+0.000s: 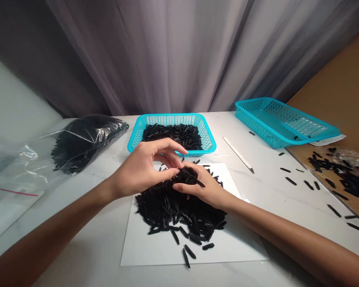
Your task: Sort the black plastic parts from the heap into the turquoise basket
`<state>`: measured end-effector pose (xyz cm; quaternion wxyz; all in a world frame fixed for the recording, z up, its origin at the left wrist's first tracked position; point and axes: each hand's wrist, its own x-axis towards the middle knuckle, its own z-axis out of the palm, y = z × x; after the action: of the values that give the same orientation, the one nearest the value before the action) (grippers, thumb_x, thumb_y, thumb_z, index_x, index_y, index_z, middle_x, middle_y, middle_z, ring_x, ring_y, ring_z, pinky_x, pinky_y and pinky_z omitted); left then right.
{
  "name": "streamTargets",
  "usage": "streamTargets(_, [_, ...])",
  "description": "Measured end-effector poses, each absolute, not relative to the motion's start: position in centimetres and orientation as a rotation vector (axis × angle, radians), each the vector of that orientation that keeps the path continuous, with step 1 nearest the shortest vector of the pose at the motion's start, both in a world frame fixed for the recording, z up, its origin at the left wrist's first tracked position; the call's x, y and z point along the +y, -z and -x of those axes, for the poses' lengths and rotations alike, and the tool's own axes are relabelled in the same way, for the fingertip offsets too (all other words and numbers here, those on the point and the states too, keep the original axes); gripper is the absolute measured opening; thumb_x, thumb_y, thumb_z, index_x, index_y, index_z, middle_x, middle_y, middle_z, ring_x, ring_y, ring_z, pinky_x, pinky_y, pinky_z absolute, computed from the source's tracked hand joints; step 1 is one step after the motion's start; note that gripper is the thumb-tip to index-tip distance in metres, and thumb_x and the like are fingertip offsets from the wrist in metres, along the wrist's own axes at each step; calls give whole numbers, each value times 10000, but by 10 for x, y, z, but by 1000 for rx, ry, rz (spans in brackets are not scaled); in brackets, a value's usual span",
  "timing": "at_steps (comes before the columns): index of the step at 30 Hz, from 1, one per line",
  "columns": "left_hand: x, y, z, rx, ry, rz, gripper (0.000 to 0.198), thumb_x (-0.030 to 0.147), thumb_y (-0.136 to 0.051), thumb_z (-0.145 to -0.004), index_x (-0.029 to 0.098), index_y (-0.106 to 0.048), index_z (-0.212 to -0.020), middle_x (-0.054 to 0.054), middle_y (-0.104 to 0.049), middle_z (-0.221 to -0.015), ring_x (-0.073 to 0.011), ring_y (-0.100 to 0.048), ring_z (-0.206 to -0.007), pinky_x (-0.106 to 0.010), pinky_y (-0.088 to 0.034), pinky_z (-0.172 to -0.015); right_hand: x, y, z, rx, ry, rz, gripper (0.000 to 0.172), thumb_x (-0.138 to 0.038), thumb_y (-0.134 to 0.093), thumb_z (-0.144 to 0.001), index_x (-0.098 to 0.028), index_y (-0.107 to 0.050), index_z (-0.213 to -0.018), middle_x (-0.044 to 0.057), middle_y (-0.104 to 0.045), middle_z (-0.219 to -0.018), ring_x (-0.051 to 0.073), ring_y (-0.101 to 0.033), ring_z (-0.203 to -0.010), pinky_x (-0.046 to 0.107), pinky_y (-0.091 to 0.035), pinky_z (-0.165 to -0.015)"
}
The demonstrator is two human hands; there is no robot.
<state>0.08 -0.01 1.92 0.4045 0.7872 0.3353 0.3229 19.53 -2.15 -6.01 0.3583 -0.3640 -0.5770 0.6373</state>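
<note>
A heap of small black plastic sticks (173, 211) lies on a white sheet (155, 251) in front of me. My right hand (206, 187) is cupped palm up over the heap, holding a bunch of the black sticks. My left hand (143, 167) hovers beside it, thumb and fingers curled and pinching at the sticks in my right palm. Just behind my hands stands a turquoise basket (209, 137) partly filled with the same black sticks.
A clear plastic bag of black sticks (83, 141) lies at the left. A second turquoise basket (287, 121), a white blade-like tool (237, 153), scattered sticks (309, 184) and another pile on brown board (350, 179) are at the right. A grey curtain hangs behind.
</note>
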Motion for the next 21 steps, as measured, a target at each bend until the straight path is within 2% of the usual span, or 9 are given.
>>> streamTargets(3, [9,-13,2,933,-908,-2053,281,82,-711,-801,180,-688,-1063,-1,-746,-871,-127,-731,-807,-220,-615,-796,-22,60,-196,-1504,-1628,951,314,-326,-829,-766,-195,-630,-970,-16,-569,-864,127,-576,-695,222,-557,-506])
streamTargets(7, [38,5,17,1223,-1250,-2303,193,81,-657,-834,177,-711,-993,-10,-751,-904,-135,-711,-818,-270,-589,-841,-23,60,-196,-1516,-1618,976,308,-362,-814,-783,-198,-634,-972,-3,-577,-889,133,-582,-711,226,-559,-506])
streamTargets(13, [53,17,24,1310,-948,-2348,134,212,-729,-837,198,-719,-970,-13,-752,-979,-165,-683,-872,-286,-555,-784,-22,60,-196,-1529,-1625,1000,309,-347,-818,-778,-204,-633,-980,-7,-577,-908,122,-571,-684,235,-556,-522])
streamTargets(17, [28,8,9,942,-734,-2493,88,233,-707,-878,194,-708,-958,-6,-714,-940,-158,-650,-889,-285,-517,-816,-22,59,-196,-1513,-1637,966,320,-329,-828,-762,-196,-617,-963,-17,-554,-879,127,-559,-693,235,-547,-518])
streamTargets(21, [11,6,2,829,-388,-2597,218,218,-701,-879,191,-688,-1095,-30,-652,-1027,-168,-623,-874,-300,-499,-757,-22,60,-196,-1522,-1641,925,337,-313,-828,-757,-193,-593,-967,-10,-554,-935,138,-559,-731,248,-545,-539])
